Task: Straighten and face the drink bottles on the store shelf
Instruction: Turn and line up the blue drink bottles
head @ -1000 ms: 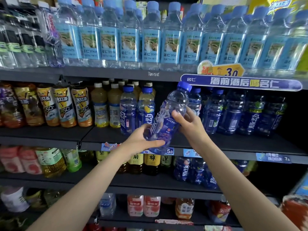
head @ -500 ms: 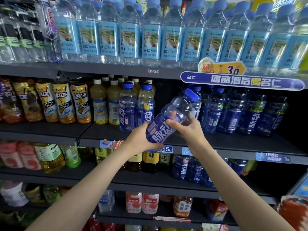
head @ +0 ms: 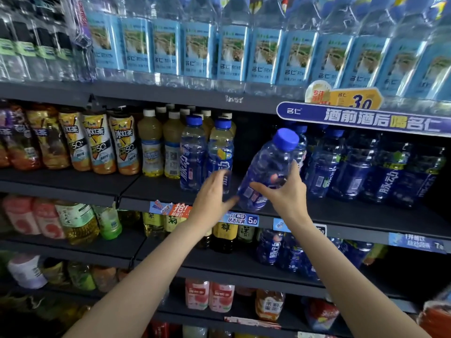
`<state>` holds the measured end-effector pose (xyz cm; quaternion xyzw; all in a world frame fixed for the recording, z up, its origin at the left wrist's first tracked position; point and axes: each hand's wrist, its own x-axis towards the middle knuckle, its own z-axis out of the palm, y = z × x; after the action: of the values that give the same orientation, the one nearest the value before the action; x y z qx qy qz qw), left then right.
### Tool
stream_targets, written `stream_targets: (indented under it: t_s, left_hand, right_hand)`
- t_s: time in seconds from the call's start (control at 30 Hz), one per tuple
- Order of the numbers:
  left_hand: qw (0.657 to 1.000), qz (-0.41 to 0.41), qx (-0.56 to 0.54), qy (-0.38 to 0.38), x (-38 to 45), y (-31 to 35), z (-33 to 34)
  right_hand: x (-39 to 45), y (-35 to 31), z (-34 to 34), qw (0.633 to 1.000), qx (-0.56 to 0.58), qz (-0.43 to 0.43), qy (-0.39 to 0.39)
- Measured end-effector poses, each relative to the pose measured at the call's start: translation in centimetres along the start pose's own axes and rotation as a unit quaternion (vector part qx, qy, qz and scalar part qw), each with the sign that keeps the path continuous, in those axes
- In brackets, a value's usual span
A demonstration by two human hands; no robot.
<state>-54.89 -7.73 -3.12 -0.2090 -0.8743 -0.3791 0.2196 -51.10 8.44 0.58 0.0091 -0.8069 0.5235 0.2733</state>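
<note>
A clear blue drink bottle [head: 267,164] with a blue cap leans to the right over the front of the middle shelf [head: 366,214], its base low near the shelf edge. My right hand [head: 284,195] grips its lower body, thumb across the label. My left hand [head: 213,191] is blurred beside the base with fingers spread; its thumb reaches toward the bottle's bottom, and I cannot tell if it touches. Two matching blue bottles [head: 194,154] stand upright just to the left, behind my left hand. More of them [head: 353,172] line the shelf to the right.
Yellow drinks [head: 151,147] and iced tea bottles [head: 97,142] fill the shelf's left part. Water bottles with light blue labels [head: 234,52] crowd the shelf above, with a promo sign [head: 366,118] on its edge. Lower shelves hold more drinks. A gap lies behind the tilted bottle.
The bottle has come down and closer to upright, toward the shelf surface. My left hand has let go of its base and opened. My right hand still holds it.
</note>
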Motion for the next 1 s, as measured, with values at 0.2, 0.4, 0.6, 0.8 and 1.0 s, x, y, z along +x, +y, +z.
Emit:
stream_targets:
  t_s: [0.2,0.4,0.6,0.8,1.0]
  left_hand:
    - [0.994,-0.078,0.026,0.069,0.6,-3.9,-1.4]
    - [0.987,-0.124,0.028,0.094,2.4,-5.2,-1.4]
    - [0.969,-0.186,-0.003,0.160,5.2,-6.8,-2.3]
    - [0.967,-0.236,-0.040,0.088,6.6,-9.4,-1.3]
    - [0.972,-0.205,-0.040,0.108,6.3,-10.8,-1.1]
  right_hand:
    - [4.2,2.5,1.4,0.997,-0.073,0.027,-0.027]
    - [7.9,3.2,3.8,0.992,-0.097,0.057,-0.052]
    - [5.9,6.7,5.8,0.975,-0.190,0.091,-0.076]
    - [9.2,7.7,7.8,0.968,-0.217,0.116,-0.042]
    - [12.9,9.1,9.9,0.962,-0.239,0.132,-0.012]
